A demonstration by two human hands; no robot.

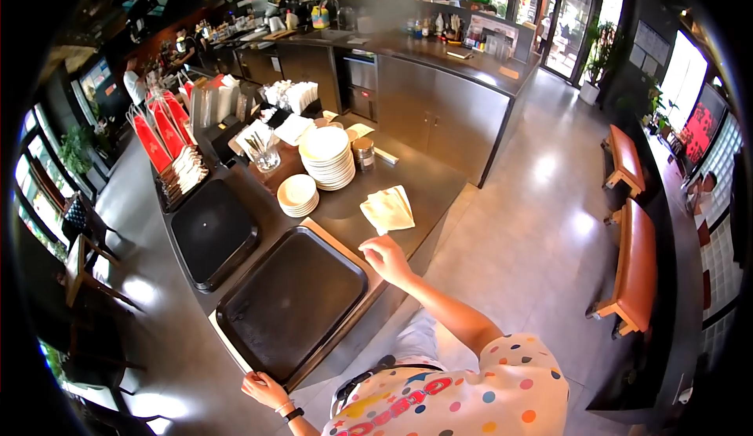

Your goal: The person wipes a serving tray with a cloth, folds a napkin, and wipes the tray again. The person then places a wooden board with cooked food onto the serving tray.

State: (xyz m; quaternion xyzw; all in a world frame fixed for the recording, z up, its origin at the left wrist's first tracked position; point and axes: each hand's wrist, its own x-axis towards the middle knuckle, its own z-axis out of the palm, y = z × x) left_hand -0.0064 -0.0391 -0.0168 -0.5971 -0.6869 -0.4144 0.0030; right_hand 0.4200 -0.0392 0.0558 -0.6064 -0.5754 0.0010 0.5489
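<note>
A large black tray (294,299) lies on the near end of the counter, with a beige edge showing beneath it. My left hand (265,389) is at the tray's near left corner, its fingers bent around the edge. Over the counter by the tray's right corner is my right hand (386,259), fingers loosely bent and apart, with nothing visible in them. Just beyond it lies a folded beige cloth (388,208). Farther back stand a tall stack of white plates (326,157) and a lower stack of small white dishes (298,195).
Left of the large tray sits another black tray (212,228). Red paper bags (161,134), a glass holder with utensils (265,156) and a jar (363,153) stand behind. Brown benches (631,263) line the right side; people are in the background.
</note>
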